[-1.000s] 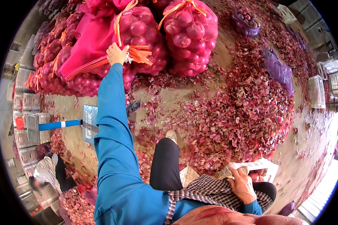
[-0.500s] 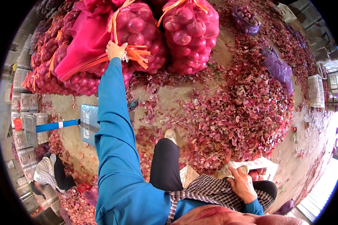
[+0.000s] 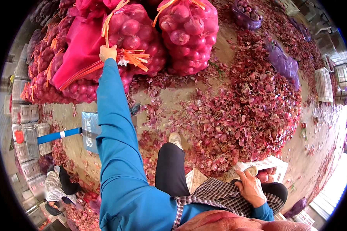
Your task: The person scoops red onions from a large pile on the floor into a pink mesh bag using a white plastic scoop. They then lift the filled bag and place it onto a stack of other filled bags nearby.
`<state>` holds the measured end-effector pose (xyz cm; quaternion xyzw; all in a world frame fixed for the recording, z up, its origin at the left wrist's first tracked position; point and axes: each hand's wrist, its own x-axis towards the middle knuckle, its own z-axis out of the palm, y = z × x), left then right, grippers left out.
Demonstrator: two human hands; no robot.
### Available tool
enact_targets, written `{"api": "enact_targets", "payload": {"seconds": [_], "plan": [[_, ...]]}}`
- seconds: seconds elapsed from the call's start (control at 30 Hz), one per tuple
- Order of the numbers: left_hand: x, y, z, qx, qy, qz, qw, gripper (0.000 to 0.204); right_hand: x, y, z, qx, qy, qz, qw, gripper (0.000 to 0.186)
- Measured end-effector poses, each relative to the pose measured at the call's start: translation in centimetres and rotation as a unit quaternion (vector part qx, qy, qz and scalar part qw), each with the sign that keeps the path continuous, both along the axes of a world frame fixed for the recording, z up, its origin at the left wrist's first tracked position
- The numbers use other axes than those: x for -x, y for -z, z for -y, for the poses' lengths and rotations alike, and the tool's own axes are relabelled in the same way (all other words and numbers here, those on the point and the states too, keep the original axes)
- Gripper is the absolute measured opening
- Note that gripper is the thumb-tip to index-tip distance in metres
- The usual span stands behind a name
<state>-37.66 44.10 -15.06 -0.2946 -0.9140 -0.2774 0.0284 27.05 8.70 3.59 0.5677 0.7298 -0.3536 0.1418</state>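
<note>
The left hand [image 3: 108,53] is curled at the orange ties [image 3: 135,57]; whether it grips any, one cannot tell. They lie across a mesh bag [image 3: 152,36], long axis sideways, ends fanning rightward. The right hand [image 3: 253,189], farther, rests by a crate [image 3: 265,163].

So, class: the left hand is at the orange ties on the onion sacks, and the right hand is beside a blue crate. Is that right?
The crate beside the right hand is white, not blue, as the head view shows; the rest stands.

Pink sack [image 3: 83,50], orange strips [image 3: 137,59].
</note>
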Motion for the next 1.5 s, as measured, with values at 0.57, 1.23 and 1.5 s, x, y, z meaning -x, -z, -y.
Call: {"api": "enact_targets", "payload": {"seconds": [0.57,1.23,1.5], "plan": [[-6.7,-1.9,10.3,-0.193,0.224,0.370,0.881,0.005,-1.5,-1.0,2.0,-0.025,-0.002,-0.017,1.000,0.042],[-55.4,-16.2,34.4,0.085,0.392,0.851,0.338,0.007,-9.2,-1.6,5.4,-0.329,0.104,-0.255,0.903,0.043],[-58.1,-14.4,42.2,0.067,0.588,0.676,0.438,0.061,-12.3,-0.4,10.2,-0.281,0.125,-0.269,0.913,0.018]]}}
